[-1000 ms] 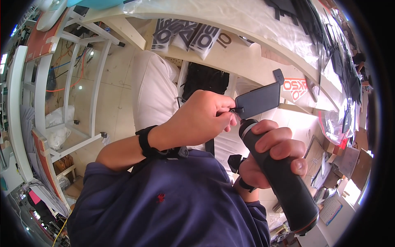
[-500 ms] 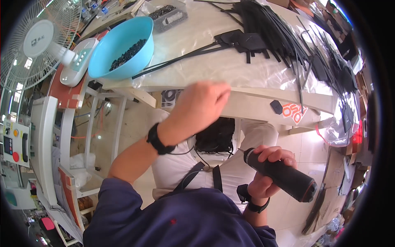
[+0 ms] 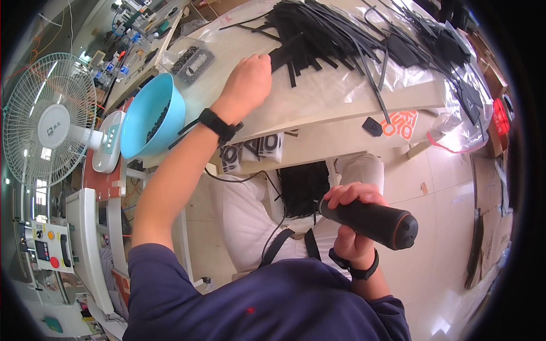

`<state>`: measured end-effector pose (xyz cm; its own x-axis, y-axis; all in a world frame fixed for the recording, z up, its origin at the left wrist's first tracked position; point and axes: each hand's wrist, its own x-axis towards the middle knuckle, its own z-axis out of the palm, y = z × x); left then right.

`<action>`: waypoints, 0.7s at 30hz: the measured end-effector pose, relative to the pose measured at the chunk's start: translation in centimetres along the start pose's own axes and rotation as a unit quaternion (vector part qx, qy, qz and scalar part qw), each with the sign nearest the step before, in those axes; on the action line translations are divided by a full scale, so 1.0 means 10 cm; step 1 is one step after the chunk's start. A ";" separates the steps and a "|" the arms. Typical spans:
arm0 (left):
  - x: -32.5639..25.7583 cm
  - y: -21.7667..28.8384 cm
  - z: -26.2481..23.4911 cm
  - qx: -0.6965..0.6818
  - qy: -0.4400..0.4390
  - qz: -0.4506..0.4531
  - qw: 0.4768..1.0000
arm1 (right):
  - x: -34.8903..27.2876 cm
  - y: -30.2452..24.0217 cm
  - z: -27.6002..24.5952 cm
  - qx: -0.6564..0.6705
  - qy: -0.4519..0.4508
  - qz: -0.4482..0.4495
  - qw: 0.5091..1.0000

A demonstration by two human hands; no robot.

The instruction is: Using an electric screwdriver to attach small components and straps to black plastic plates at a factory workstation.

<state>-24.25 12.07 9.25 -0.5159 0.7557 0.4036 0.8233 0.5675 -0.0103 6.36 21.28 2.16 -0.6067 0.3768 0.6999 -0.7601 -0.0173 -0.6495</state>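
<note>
Strips (image 3: 313, 31) of thin black material lie fanned in a pile at the upper middle of the frame, on the plastic-covered table (image 3: 341, 113), many with their long axes sloping down toward the right. The left hand (image 3: 247, 82) is the nearer one by far: its fingertips come up to the left end of a flat black piece (image 3: 283, 54) at the pile's near-left side, so that piece lies just to the right of the grip. Its fingers are curled together, but whether they pinch the piece or only touch it cannot be told. Well apart, at the lower right of centre, the right hand (image 3: 355, 199) wraps firmly around a black cylindrical tool (image 3: 375, 224), whose long axis tilts from the narrow end at upper left to the rounded end at lower right.
</note>
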 end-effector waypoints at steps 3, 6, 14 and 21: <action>-0.21 0.19 -0.35 -0.110 -0.042 -0.110 0.987 | 0.03 -0.03 -0.02 -0.002 -0.002 -0.015 1.000; -0.55 0.45 -0.65 -0.392 -0.166 -0.235 0.874 | 0.08 -0.08 0.02 -0.008 0.020 -0.030 0.999; -1.68 1.19 -0.66 -0.693 -0.201 -0.287 0.630 | 0.21 -0.12 0.20 0.082 0.046 -0.111 0.989; -1.88 1.36 -0.60 -0.659 -0.214 -0.295 0.658 | 0.13 -0.14 0.20 0.021 -0.019 -0.099 0.995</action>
<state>-1.96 3.59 7.03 -0.6257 0.7131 -0.3160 -0.2057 0.2400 0.9487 6.19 19.92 4.57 -0.4521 0.3408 0.8243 -0.8742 0.0143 -0.4854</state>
